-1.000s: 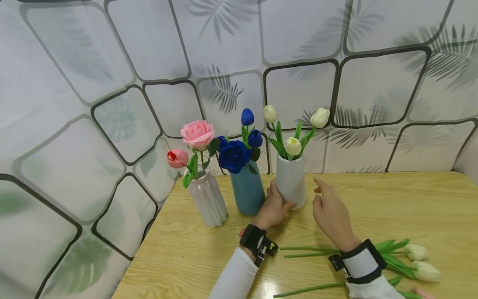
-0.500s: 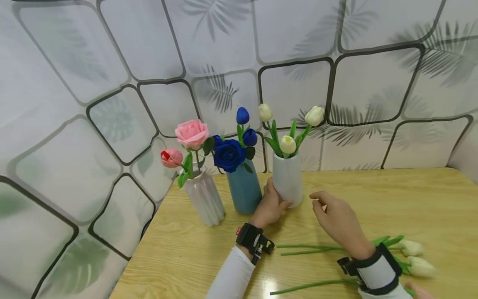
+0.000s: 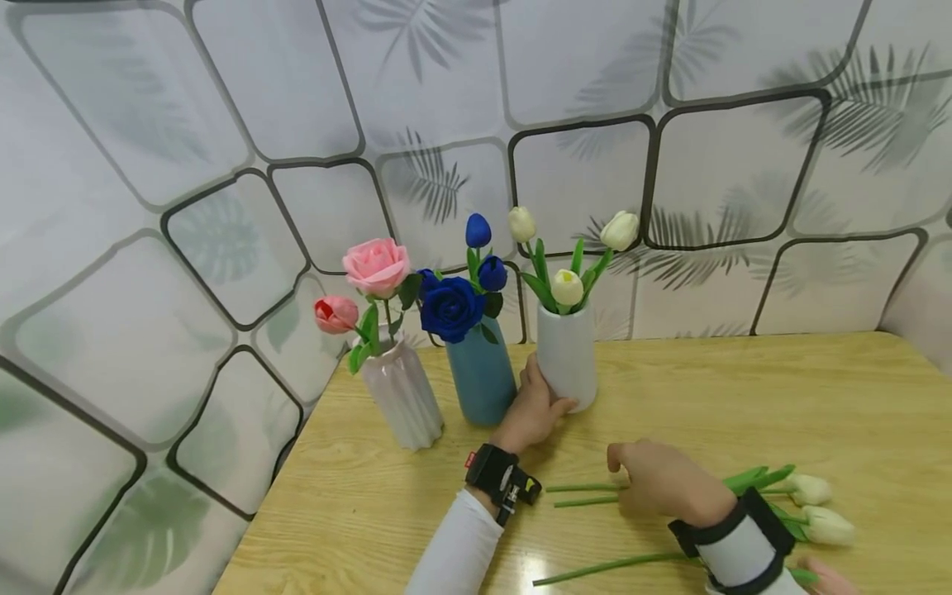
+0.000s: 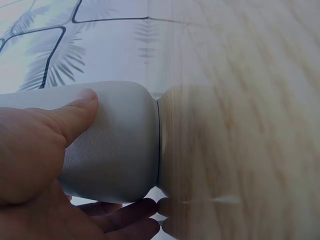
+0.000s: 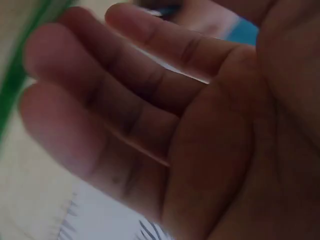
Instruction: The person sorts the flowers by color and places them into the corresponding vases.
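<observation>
My left hand (image 3: 534,417) holds the lower part of a white vase (image 3: 567,355). In the left wrist view, the thumb lies along the vase wall (image 4: 117,135) and the other fingers are on its opposite side. White tulips (image 3: 568,287) stand in that vase. Over the stems (image 3: 580,487) of two loose white tulips (image 3: 827,526) is my right hand (image 3: 665,483), its fingers loosely bent. The right wrist view shows no object in the palm (image 5: 210,130); a blurred green stem (image 5: 17,80) passes beside the fingertips. Another stem (image 3: 610,565) lies nearer the front.
Left of the white vase stands a blue vase (image 3: 482,380) with blue flowers, then a ribbed pale vase (image 3: 405,397) with pink flowers. Part of another hand (image 3: 825,574) shows at the lower right edge, by a green leaf. A patterned wall covering (image 3: 580,182) backs the wooden table (image 3: 335,512).
My right hand has come down from beside the white vase, toward me, to the loose stems. My left hand has stayed on the vase. The head view has shifted slightly.
</observation>
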